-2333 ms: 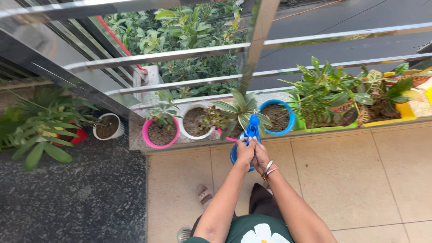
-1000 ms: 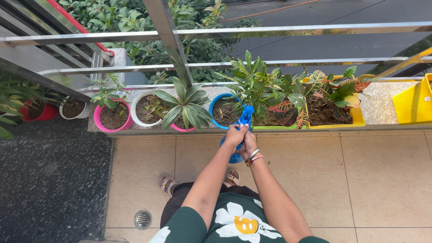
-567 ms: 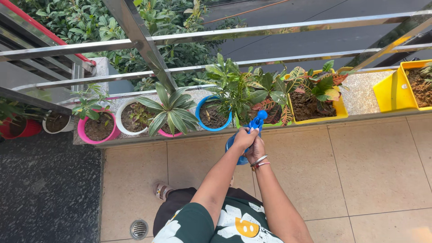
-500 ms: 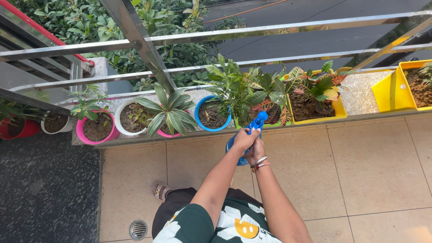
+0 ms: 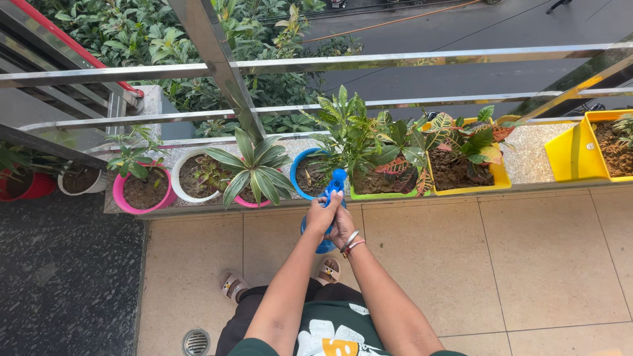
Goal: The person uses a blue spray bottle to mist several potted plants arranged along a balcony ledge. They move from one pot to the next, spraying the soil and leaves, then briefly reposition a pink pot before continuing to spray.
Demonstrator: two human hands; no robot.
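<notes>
We see both hands closed around a blue spray bottle (image 5: 328, 217), held out over the tiled floor (image 5: 541, 264) just short of the ledge (image 5: 527, 153) that carries the plants. The left hand (image 5: 321, 214) wraps the upper part of the bottle near its head, fingers curled shut on it; the right hand (image 5: 343, 225) (bangles on its wrist) grips the body from the other side, touching the left. The bottle's nozzle points towards the blue pot (image 5: 304, 177), which stands on the ledge's front edge, near the middle of the row.

Left of that pot along the ledge we find a striped-leaf plant (image 5: 254, 168) in a pink pot, then a white pot (image 5: 191, 177), then another pink pot (image 5: 135, 191) at the ledge's left end. Right of the blue pot sit a green trough (image 5: 382, 192) with bushy foliage and a yellow trough (image 5: 471, 188) with mottled leaves; a second yellow planter (image 5: 570, 150) stands towards the ledge's right end. A steel railing (image 5: 395, 60) runs behind the row. At the lower left of the floor lies a round drain (image 5: 196, 343), and sandalled feet (image 5: 232, 285) show beneath the arms.
</notes>
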